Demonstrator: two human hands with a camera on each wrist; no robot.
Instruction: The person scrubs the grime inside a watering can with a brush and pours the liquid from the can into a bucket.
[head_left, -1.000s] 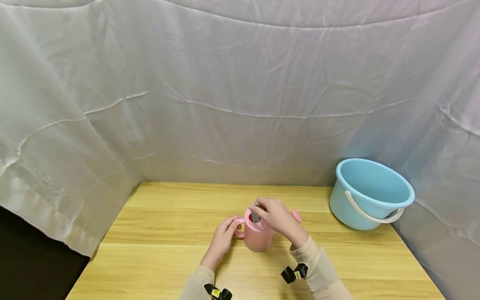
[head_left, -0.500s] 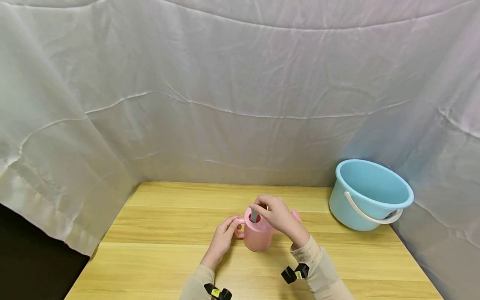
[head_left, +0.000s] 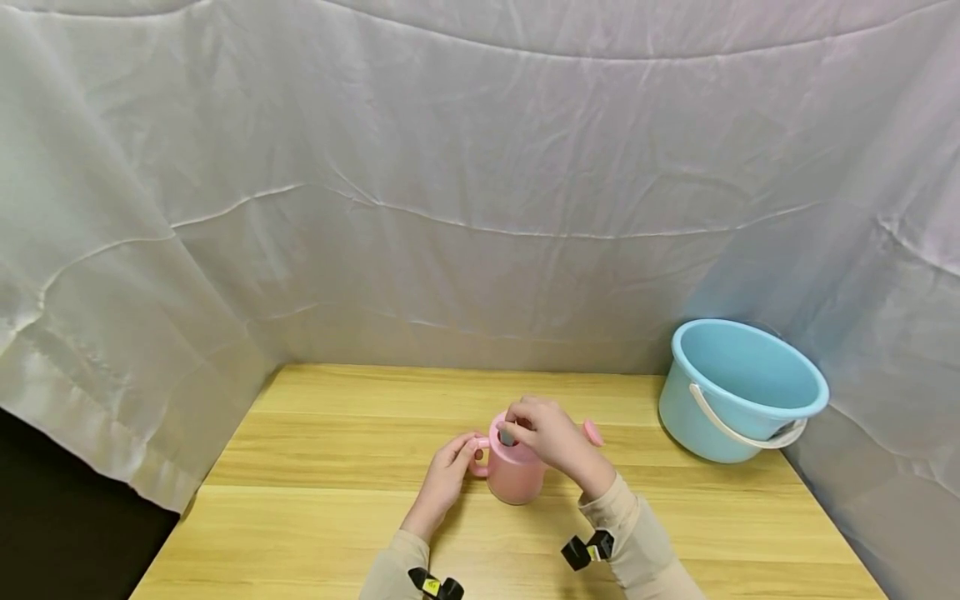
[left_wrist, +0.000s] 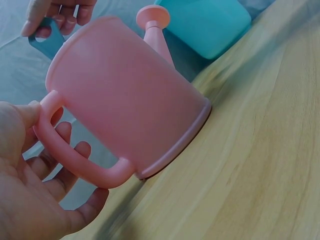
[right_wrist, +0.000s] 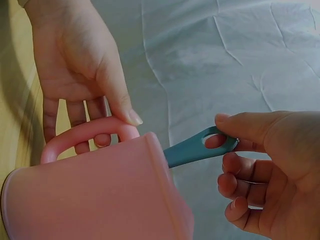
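A pink watering can (head_left: 516, 482) stands upright on the wooden table, its round sprinkler head (left_wrist: 153, 17) pointing away to the right. My left hand (head_left: 447, 471) holds the can's loop handle (left_wrist: 80, 162), with the thumb on top and the fingers around it. Above the can's opening, my right hand (head_left: 551, 435) pinches a blue-green handle with a hole (right_wrist: 197, 151) between thumb and forefinger. The other end of that tool is inside the can and hidden, so its kind cannot be told.
A light blue bucket (head_left: 693, 421) with a white carrying handle (head_left: 720, 425) stands at the table's right rear corner. Grey cloth (head_left: 480, 167) hangs behind the wooden table (head_left: 322, 475) and on both sides.
My right hand rose slightly with the blue-green handle, then came down again, so less of the handle shows above the opening. My left hand and the watering can have stayed in place.
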